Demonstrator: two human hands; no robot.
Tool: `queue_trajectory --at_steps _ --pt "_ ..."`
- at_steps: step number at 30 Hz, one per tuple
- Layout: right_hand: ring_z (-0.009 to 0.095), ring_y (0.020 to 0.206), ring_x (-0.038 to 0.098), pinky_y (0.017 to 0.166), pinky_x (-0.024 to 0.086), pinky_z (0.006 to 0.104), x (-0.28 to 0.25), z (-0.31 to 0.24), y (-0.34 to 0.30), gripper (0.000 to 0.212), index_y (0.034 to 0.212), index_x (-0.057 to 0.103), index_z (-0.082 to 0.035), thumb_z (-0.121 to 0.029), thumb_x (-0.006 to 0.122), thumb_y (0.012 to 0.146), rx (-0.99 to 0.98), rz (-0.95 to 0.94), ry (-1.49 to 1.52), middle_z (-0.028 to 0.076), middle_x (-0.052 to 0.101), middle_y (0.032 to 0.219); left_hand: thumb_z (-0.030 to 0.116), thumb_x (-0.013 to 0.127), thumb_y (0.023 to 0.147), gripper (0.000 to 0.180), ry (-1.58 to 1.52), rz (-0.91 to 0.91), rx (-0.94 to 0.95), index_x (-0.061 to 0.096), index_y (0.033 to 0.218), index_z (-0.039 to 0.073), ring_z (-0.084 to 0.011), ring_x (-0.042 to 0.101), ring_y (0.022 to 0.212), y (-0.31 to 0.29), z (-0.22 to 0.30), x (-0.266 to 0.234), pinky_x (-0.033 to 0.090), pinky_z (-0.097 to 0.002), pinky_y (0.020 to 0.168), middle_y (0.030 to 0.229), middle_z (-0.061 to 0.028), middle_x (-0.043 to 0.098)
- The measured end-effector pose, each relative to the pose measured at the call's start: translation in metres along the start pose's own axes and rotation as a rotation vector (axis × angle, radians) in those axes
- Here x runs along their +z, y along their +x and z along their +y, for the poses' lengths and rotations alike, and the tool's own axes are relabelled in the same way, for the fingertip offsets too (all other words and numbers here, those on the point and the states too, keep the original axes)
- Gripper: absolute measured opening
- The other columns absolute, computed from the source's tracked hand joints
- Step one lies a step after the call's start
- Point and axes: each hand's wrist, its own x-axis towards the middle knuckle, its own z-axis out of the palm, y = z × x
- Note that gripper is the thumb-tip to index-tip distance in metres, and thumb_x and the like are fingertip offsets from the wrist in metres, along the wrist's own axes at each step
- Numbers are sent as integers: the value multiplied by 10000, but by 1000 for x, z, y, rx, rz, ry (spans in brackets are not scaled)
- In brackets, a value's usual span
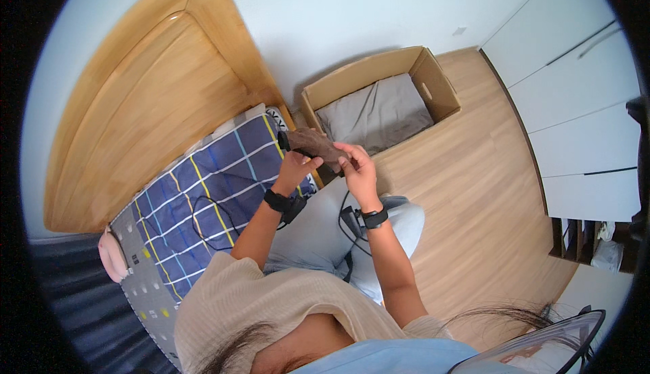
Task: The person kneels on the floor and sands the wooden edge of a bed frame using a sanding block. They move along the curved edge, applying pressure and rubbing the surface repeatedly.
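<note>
L hand (296, 171) & R hand (357, 169) pinch brown cloth (313, 144), L at near edge, R at right end. Prob. best w/ light, even tension.

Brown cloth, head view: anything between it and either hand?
Nothing visible. The right hand pinches the brown cloth at its right end; the left hand holds its lower edge. The black wristbands sit on the wrists, clear of it.
</note>
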Motion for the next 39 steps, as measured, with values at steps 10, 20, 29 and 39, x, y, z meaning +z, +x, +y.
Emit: queue_trajectory --at_steps 10,20,29,39 --pt "189 958 634 845 502 275 -47 14 60 393 1246 687 -43 140 550 926 25 -53 24 91 633 1116 78 814 885 523 116 213 -193 544 1330 32 -197 587 1209 53 -33 34 467 -368 1050 1289 -61 612" --pt "249 962 680 829 552 325 -82 -18 102 310 1249 678 -31 19 627 947 112 -204 -155 134 666 1118 376 771 941 631 97 570 -515 477 1327 -27 -187 526 1220 94 23 97 432 -322 1037 1322 -94 554" --pt "329 935 695 819 563 397 -122 -59 173 289 1208 697 -37 -33 594 938 124 -248 -446 180 707 1077 531 795 872 1100 43 815 -545 232 1583 -91 -301 364 1468 104 65 88 292 -368 1201 1601 -223 351" --pt "286 992 721 871 560 369 -215 -30 244 290 1208 714 -40 -54 596 944 260 -278 -572 162 750 1093 520 780 862 1072 37 1161 -624 283 1569 -114 -297 407 1449 95 56 79 310 -348 1187 1591 -211 394"
